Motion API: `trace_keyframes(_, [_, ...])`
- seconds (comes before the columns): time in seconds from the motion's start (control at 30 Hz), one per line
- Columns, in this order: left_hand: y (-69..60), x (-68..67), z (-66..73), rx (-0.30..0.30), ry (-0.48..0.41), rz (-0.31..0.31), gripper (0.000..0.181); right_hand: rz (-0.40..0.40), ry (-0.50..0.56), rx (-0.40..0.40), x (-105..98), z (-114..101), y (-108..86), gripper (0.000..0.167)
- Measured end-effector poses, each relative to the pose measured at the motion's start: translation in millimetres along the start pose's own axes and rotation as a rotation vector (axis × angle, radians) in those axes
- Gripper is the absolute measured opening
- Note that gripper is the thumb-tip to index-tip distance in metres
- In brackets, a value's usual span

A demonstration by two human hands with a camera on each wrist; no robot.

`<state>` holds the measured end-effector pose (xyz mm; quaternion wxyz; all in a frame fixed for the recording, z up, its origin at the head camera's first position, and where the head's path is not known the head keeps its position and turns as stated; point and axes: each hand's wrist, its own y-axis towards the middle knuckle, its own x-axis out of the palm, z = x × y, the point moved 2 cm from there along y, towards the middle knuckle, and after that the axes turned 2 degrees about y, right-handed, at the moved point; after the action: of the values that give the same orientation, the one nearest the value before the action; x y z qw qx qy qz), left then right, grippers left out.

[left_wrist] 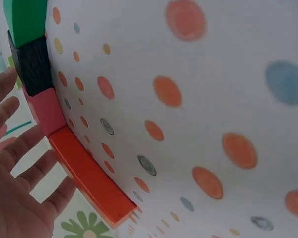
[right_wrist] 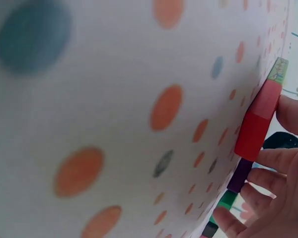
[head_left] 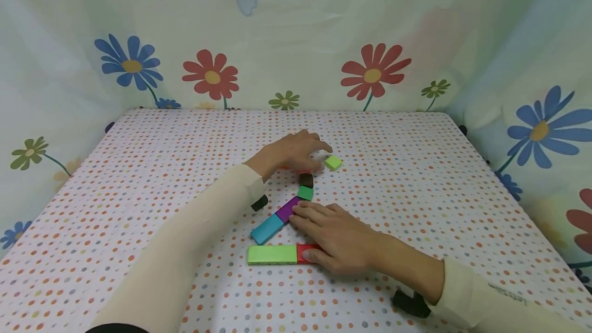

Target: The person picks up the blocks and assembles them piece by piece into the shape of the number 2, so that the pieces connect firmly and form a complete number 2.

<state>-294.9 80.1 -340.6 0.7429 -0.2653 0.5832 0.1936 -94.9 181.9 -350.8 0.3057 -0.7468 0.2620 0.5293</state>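
Observation:
Colored blocks form a bent line on the dotted table. My left hand reaches over its far end, fingers spread beside a pink block and a long orange-red block. A black block and a green block follow nearer to me. My right hand rests at the near end. Its fingertips lie at a purple block, and the thumb is at a red block. Beyond these lie a blue block and a long light green block.
A small lime block lies just right of the left hand's fingers. The dotted tabletop ends at a flowered curtain behind and at the sides. Dark straps show at the wrists.

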Motion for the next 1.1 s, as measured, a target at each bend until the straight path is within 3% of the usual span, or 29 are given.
trace_keyframes(0.33, [-1.0,6.6,-2.4,0.050,0.063,0.025,0.054,-0.014,0.023,0.002,0,-5,5.4,0.066])
trace_keyframes(1.1, [6.4,4.6,6.9,0.066,0.024,0.070,0.039,-0.006,0.013,0.022,0,-3,-0.3,0.066])
